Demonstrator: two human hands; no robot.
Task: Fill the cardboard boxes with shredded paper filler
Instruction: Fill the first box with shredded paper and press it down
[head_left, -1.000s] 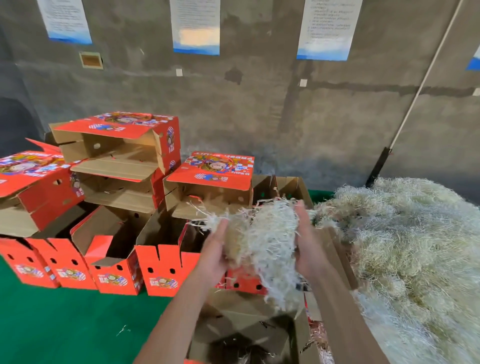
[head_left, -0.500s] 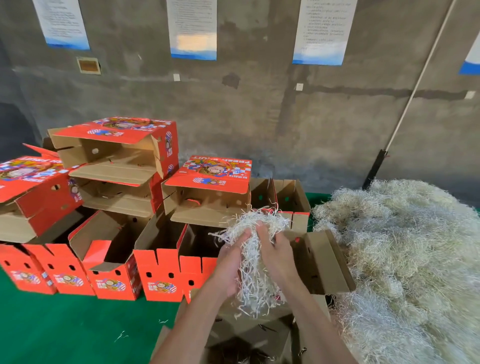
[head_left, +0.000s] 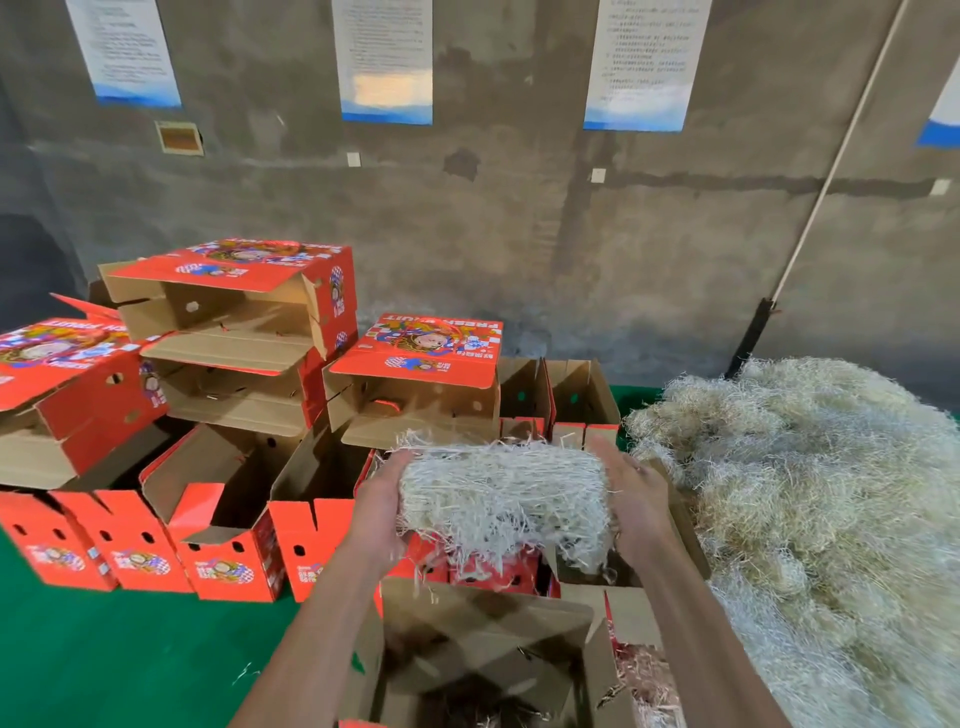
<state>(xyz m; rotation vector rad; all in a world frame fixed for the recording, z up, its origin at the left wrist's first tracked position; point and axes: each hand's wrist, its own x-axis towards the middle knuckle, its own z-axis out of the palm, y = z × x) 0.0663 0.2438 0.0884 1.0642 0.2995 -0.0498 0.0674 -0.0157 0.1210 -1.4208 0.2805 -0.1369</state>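
A wide wad of pale shredded paper (head_left: 501, 493) is stretched between my two hands above an open cardboard box (head_left: 483, 649) at the bottom centre. My left hand (head_left: 376, 512) grips its left end with the fingers curled in. My right hand (head_left: 631, 501) holds the right end, palm turned inward. Loose strands hang down from the wad toward the box. The box's brown flaps stand open, and some shreds lie on its dark floor. A big heap of the same shredded paper (head_left: 821, 493) lies at the right.
Red printed cartons (head_left: 223, 540) stand open in a row on the green floor (head_left: 130, 660), with more cartons (head_left: 239, 322) stacked on their sides behind them. A grey concrete wall with posted sheets rises behind. A pole (head_left: 810, 208) leans at the right.
My hands went from pressed close together on a narrow bunch to spread wide apart, pulling the shredded paper out into a broad wad at about the same height over the box.
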